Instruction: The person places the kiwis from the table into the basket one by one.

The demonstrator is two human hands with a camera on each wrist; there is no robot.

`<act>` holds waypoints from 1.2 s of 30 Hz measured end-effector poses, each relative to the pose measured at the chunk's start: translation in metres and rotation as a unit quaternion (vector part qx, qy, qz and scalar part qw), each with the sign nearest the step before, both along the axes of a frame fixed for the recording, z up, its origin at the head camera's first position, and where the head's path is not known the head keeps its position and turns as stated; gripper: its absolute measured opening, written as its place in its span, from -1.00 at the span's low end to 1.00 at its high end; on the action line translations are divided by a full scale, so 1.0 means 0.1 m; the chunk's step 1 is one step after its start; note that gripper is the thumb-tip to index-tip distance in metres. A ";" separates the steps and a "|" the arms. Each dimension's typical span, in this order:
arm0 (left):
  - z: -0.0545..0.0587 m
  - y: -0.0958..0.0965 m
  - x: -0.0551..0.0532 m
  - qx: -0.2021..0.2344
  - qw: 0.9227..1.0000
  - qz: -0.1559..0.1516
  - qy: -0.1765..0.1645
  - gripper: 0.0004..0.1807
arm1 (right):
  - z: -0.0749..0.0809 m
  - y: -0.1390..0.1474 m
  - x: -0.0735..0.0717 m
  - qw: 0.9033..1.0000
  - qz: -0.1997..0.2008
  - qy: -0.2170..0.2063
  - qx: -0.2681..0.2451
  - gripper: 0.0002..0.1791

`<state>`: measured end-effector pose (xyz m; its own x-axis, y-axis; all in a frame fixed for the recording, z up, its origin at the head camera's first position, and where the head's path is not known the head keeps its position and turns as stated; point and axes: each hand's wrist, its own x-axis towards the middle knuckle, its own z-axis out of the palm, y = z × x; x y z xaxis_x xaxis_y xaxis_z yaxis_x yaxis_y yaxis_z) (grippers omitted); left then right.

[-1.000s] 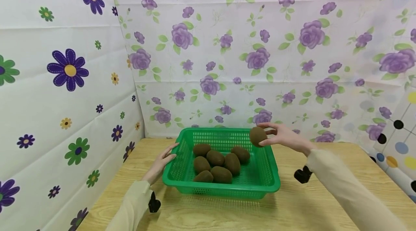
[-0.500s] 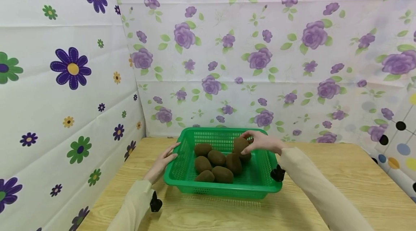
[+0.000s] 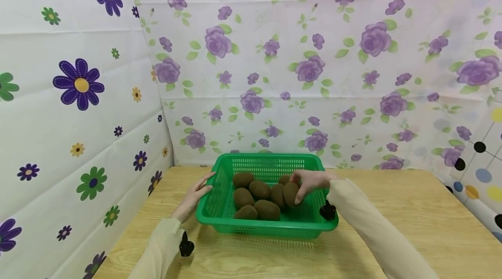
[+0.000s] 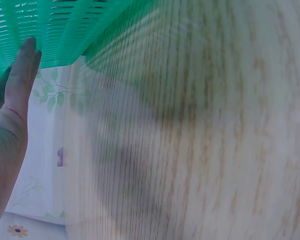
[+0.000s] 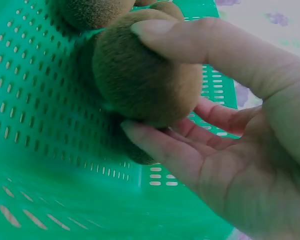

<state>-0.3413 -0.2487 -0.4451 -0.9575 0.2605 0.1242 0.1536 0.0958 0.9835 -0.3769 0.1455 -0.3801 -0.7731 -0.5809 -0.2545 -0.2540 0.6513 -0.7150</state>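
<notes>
A brown, fuzzy kiwifruit (image 3: 290, 195) is held between the thumb and fingers of my right hand (image 3: 311, 182), inside the green plastic basket (image 3: 270, 225). In the right wrist view, the thumb lies over the top of this kiwifruit (image 5: 140, 75) and the fingers come from below. Several other kiwifruits (image 3: 260, 190) lie on the basket floor to its left, and one behind it is partly covered by the hand. My left hand (image 3: 196, 194) rests against the basket's left side. In the left wrist view its fingers (image 4: 21, 80) stretch straight along the outer wall.
The basket stands on a light wood-grain table (image 3: 392, 209). Behind it hangs a white cloth with purple roses (image 3: 251, 61), and a flower-print cloth (image 3: 98, 139) runs along the left. A small black device (image 3: 327, 210) sits at the right wrist, over the basket's right rim.
From above the basket's right rim, my right hand has carried the kiwifruit left and down among the others. My left hand has stayed at the left side.
</notes>
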 end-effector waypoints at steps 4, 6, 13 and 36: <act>-0.03 -0.03 0.00 0.002 1.000 0.000 0.005 -0.45 | 0.01 -0.04 0.01 0.999 -0.013 -0.014 0.029 -0.33; -0.03 -0.04 0.00 0.002 1.000 0.005 0.006 -0.45 | 0.03 -0.05 0.02 0.999 -0.018 -0.016 0.049 -0.33; -0.01 -0.07 0.00 -0.010 1.000 0.009 0.010 -0.44 | 0.01 -0.12 0.04 0.997 -0.028 -0.021 0.071 -0.32; -0.03 -0.04 0.00 -0.008 1.000 0.007 -0.002 -0.48 | -0.14 -0.15 -0.03 0.998 -0.027 -0.032 0.056 -0.36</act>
<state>-0.3412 -0.2532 -0.4477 -0.9614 0.2494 0.1167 0.1487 0.1137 0.9823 -0.3795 0.1306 -0.3940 -0.7828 -0.5033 -0.3661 -0.1713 0.7397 -0.6507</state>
